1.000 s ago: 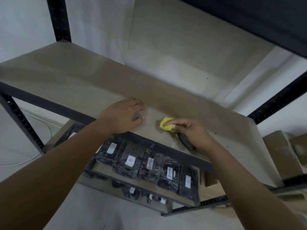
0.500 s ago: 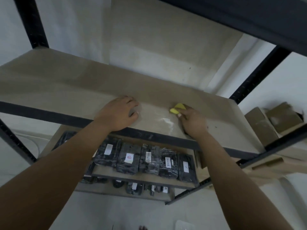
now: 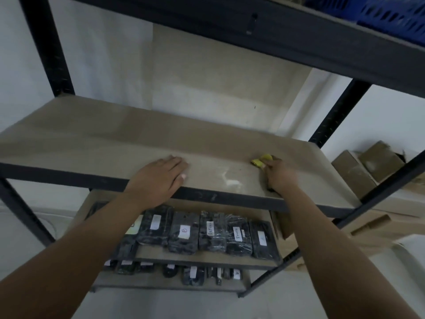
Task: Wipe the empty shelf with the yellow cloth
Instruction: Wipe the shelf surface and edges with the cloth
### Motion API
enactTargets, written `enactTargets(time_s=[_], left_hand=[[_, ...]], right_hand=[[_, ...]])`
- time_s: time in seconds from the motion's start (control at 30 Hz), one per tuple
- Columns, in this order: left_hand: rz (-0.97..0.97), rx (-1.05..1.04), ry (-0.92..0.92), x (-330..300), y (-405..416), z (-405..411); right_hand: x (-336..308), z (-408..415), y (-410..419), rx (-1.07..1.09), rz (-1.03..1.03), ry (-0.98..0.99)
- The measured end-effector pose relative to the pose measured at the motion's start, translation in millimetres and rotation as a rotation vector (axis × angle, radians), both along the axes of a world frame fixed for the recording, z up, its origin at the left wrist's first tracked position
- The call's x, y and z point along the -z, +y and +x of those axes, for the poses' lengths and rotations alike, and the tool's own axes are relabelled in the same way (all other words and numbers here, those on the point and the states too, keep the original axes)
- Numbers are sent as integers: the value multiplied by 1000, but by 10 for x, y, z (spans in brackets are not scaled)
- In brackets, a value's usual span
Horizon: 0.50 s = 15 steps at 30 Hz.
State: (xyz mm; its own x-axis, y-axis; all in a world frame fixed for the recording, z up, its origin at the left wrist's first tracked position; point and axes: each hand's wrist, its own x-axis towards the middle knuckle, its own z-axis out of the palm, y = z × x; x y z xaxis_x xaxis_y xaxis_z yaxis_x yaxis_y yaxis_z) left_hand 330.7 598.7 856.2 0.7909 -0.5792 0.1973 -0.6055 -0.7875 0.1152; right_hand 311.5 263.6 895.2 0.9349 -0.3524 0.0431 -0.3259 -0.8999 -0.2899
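Observation:
The empty beige shelf [image 3: 96,139] spans the frame at chest height, with a black front rail. My right hand [image 3: 279,174] grips the yellow cloth [image 3: 261,160] and holds it down on the shelf's right part; only a small bunch of cloth shows past my fingers. A pale streak lies on the board just left of that hand. My left hand [image 3: 158,180] rests flat on the shelf near its front edge, fingers straight, holding nothing.
Black uprights [image 3: 333,113] stand at the shelf's corners. The shelf above [image 3: 299,35] carries a blue crate [image 3: 379,12]. The lower shelves hold several black wrapped packs with white labels [image 3: 184,231]. Cardboard boxes [image 3: 365,164] sit to the right.
My right hand has slid the yellow cloth to the right and farther back along the shelf. My left hand has stayed flat near the front edge.

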Motion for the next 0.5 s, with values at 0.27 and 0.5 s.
enactTargets(time_s=[0.27,0.5], left_hand=[[-33,2,-40,-8,-17,40],[-75,33,-27,-15,3,55]], right_hand=[[48,115,945,-314,35,-138],[-45,-876,1173,-436,510,-187]])
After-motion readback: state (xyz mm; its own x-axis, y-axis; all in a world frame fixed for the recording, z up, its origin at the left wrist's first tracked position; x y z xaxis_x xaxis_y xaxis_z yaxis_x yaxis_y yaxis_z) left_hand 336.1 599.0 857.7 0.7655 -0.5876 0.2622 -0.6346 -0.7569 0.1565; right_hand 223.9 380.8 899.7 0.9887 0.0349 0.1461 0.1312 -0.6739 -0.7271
